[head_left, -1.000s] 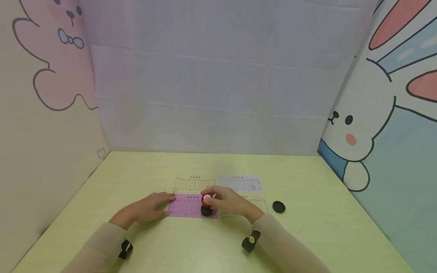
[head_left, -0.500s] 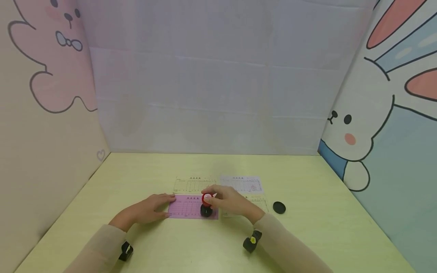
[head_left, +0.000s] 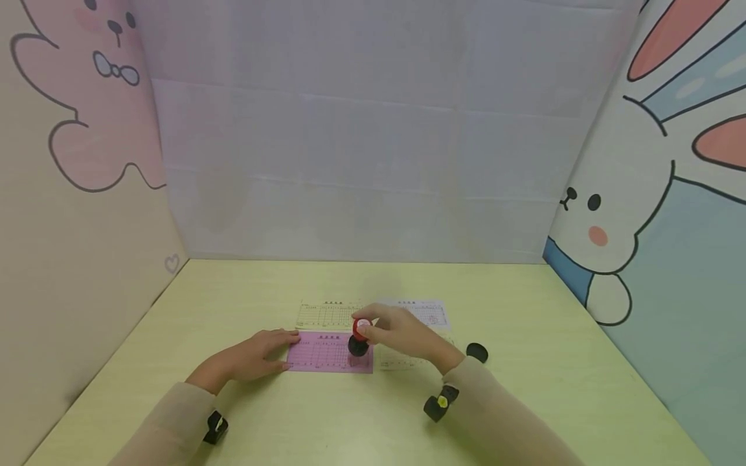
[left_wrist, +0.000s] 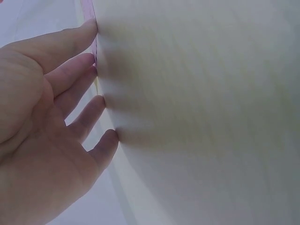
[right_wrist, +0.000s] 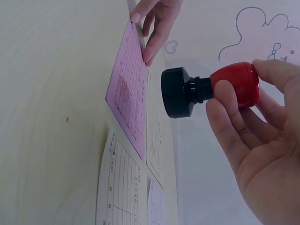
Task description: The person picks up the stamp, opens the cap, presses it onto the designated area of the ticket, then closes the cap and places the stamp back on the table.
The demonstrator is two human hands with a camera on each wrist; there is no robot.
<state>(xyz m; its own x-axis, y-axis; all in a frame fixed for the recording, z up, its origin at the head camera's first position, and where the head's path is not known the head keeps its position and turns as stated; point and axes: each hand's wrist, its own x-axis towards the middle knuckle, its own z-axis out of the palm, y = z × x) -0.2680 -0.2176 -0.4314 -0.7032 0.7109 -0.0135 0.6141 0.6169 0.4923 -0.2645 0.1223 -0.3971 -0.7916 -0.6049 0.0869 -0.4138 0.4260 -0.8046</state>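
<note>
Since the earlier frame the stamp (right_wrist: 206,90) has been lifted off the pink form (head_left: 329,353) by the right hand (head_left: 402,336), gripped at its red knob; its axis points down at the form's right end; the left hand (head_left: 256,354), fingers straight, is pressed on the form's left edge.

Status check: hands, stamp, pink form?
Right hand grips stamp, lifted off pink form. Left hand flat on form's left edge. Nothing in the way.
</note>
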